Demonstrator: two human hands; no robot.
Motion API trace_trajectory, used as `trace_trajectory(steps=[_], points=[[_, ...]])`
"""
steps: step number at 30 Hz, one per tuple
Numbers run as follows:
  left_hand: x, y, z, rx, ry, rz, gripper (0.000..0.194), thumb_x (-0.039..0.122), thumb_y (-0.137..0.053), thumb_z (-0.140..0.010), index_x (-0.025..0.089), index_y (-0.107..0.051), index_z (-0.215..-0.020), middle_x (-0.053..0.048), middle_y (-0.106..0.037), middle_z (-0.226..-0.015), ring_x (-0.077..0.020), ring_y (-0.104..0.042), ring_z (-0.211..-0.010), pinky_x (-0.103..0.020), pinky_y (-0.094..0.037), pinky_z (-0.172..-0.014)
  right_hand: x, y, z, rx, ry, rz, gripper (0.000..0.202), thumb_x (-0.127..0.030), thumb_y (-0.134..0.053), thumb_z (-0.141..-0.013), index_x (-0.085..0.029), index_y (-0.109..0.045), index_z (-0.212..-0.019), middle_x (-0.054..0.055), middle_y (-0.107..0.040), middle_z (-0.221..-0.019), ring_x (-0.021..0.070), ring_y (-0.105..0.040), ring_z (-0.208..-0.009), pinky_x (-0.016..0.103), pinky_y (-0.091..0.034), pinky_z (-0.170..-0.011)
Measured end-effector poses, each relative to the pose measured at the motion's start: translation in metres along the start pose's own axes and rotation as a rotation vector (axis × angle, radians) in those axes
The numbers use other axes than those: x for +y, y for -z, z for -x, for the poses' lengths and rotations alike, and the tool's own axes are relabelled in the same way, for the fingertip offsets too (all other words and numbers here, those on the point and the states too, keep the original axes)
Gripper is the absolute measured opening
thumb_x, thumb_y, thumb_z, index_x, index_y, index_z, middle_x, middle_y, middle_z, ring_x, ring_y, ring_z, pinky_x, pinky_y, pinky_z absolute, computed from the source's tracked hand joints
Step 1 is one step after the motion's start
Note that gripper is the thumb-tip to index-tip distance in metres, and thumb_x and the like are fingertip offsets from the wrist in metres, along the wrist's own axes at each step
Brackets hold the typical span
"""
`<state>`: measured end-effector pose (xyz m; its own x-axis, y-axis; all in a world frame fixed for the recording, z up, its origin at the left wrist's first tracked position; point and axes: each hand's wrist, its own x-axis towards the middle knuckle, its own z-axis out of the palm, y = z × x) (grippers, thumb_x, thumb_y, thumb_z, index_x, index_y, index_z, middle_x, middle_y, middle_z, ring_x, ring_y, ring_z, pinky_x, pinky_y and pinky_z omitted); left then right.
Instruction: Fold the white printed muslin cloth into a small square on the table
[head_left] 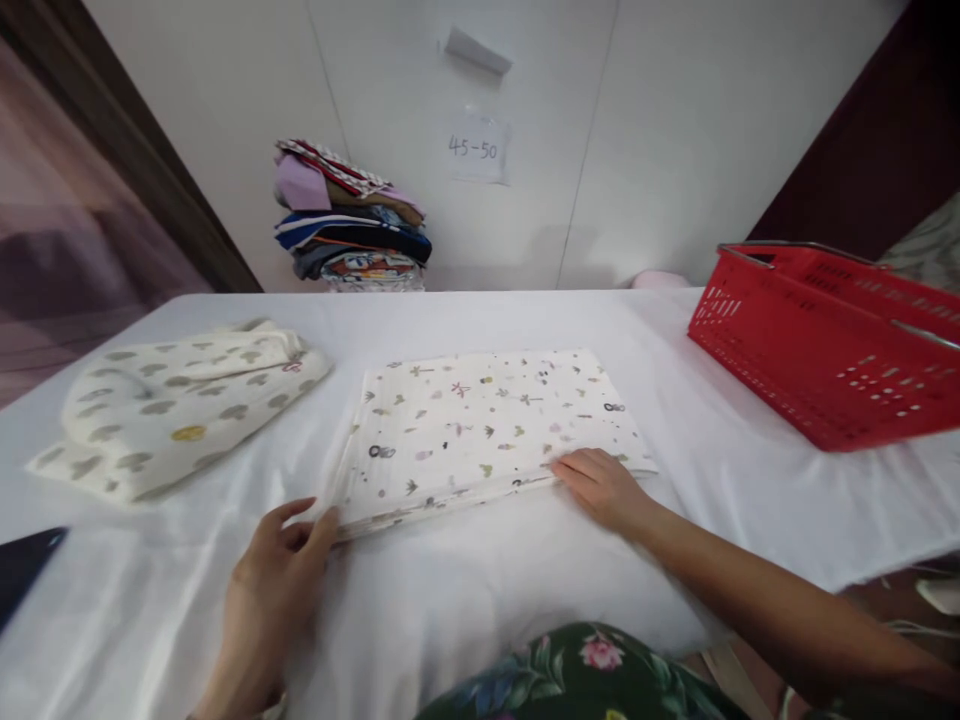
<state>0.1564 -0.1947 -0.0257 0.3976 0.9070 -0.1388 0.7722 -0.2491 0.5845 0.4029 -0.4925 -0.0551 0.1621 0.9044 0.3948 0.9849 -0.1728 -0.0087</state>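
A white muslin cloth [480,420] with small printed plants and animals lies folded in a flat rectangle on the table. My left hand [274,580] is at its near left corner; the thumb touches the edge, and the index finger stands apart from it. At the near edge, toward the right, my right hand [604,490] has its fingers together over the layered fold, its thumb hidden. Left of this cloth lies a loosely bunched cream cloth [187,405] with grey-green spots and one yellow spot.
A white sheet covers the table [525,320]. At the back left rises a stack of folded fabrics [352,225]. A red plastic basket [817,350] with metal handles stands on the right. A dark flat object [26,565] lies at the left edge. The wall paper [476,150] reads 45-50.
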Motion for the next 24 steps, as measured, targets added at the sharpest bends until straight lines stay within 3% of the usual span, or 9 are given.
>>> trace_trajectory(steps=[5, 18, 24], points=[[0.006, 0.002, -0.002, -0.037, 0.091, 0.002, 0.039, 0.054, -0.052, -0.069, 0.030, -0.050, -0.101, 0.006, -0.069, -0.077, -0.0222, -0.063, -0.077, -0.031, -0.045, -0.065, 0.008, 0.006, 0.015, -0.003, -0.072, 0.057, 0.031, -0.009, -0.039, -0.087, -0.016, -0.056, -0.112, 0.009, -0.063, -0.101, 0.0181, -0.053, -0.088, 0.032, -0.044, -0.074], [0.015, 0.007, 0.006, -0.049, 0.080, -0.050, 0.037, 0.057, -0.048, -0.072, 0.031, -0.048, -0.100, 0.005, -0.068, -0.082, -0.0220, -0.063, -0.079, -0.030, -0.044, -0.069, 0.020, 0.015, 0.024, 0.031, -0.100, 0.067, 0.027, -0.013, -0.041, -0.089, -0.018, -0.059, -0.108, 0.008, -0.064, -0.097, 0.0173, -0.055, -0.086, 0.031, -0.045, -0.072], [0.015, 0.007, 0.006, -0.048, 0.091, -0.035, 0.035, 0.053, -0.049, -0.072, 0.031, -0.049, -0.099, 0.006, -0.068, -0.079, -0.0209, -0.063, -0.076, -0.030, -0.043, -0.068, 0.036, 0.023, 0.048, -0.016, -0.186, 0.105, 0.028, -0.016, -0.042, -0.089, -0.018, -0.057, -0.112, 0.009, -0.063, -0.102, 0.0195, -0.056, -0.090, 0.035, -0.046, -0.076]])
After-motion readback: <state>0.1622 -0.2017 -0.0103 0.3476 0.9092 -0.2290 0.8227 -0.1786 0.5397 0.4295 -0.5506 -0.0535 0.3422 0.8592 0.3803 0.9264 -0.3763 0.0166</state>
